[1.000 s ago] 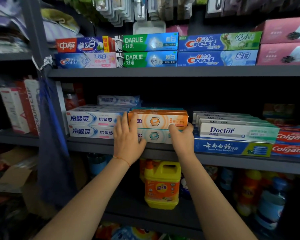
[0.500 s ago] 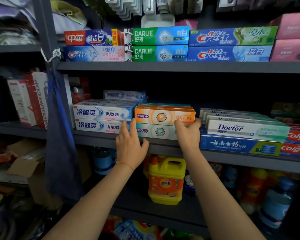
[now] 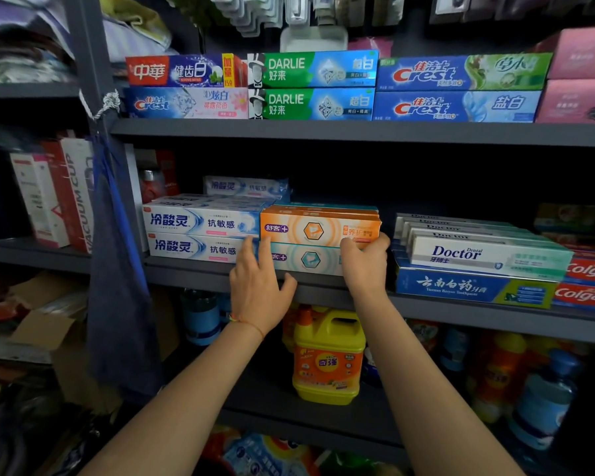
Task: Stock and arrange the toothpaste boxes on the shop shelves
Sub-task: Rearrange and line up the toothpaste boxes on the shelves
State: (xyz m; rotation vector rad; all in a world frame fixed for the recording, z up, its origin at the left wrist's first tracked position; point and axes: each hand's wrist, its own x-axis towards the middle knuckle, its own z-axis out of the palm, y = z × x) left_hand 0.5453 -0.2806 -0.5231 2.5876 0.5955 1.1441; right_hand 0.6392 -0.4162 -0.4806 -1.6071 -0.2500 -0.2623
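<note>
Shelves look nearly stocked, only squaring-up left I'd say, as the left hand [image 3: 256, 297] lays straight, spread fingers against the glossy teal carton [image 3: 310, 260] on the middle shelf [image 3: 461, 309] while the right hand [image 3: 366, 264] curls round the orange carton [image 3: 318, 228] stacked above.

Teal toothpaste box [image 3: 311, 260]: both ends covered by left hand [image 3: 256, 297] and right hand [image 3: 366, 264]; Colgate boxes [image 3: 589, 281] cut by right edge; boxes at middle shelf's [image 3: 461, 305] back right too dark to read.
</note>
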